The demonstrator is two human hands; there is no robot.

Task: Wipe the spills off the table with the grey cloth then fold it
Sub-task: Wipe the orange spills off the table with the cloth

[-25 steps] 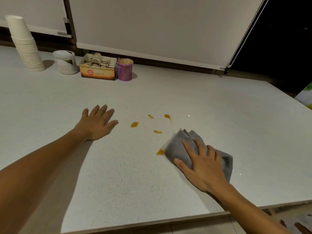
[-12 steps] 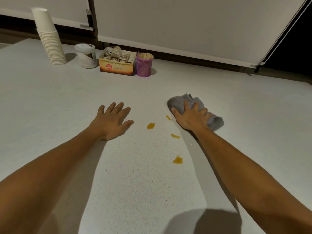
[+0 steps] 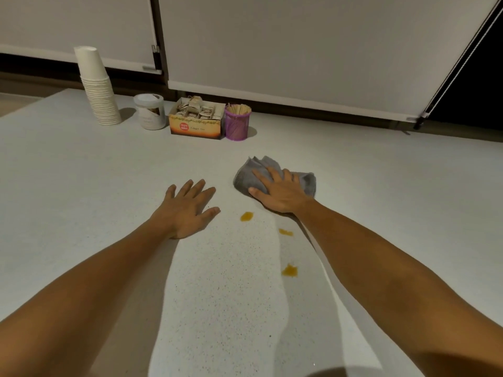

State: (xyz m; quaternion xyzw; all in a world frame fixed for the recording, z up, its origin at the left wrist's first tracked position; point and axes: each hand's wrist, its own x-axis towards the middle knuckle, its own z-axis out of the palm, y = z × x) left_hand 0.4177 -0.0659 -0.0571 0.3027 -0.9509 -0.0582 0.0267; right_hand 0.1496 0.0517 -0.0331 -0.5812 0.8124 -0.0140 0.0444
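Pressing our flat, spread right hand [image 3: 281, 193] on the soft grey cloth [image 3: 246, 176], we see three spills [image 3: 247, 216] nearby. It probably bunches easily, so push down on its middle. Our left hand [image 3: 187, 210] lies spread on the table [image 3: 81, 186].

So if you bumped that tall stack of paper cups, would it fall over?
Probably. The stack of paper cups is tall, narrow and already leans a bit, so a bump would likely tip it. Paper cups look light, so they would likely scatter and roll across the table.
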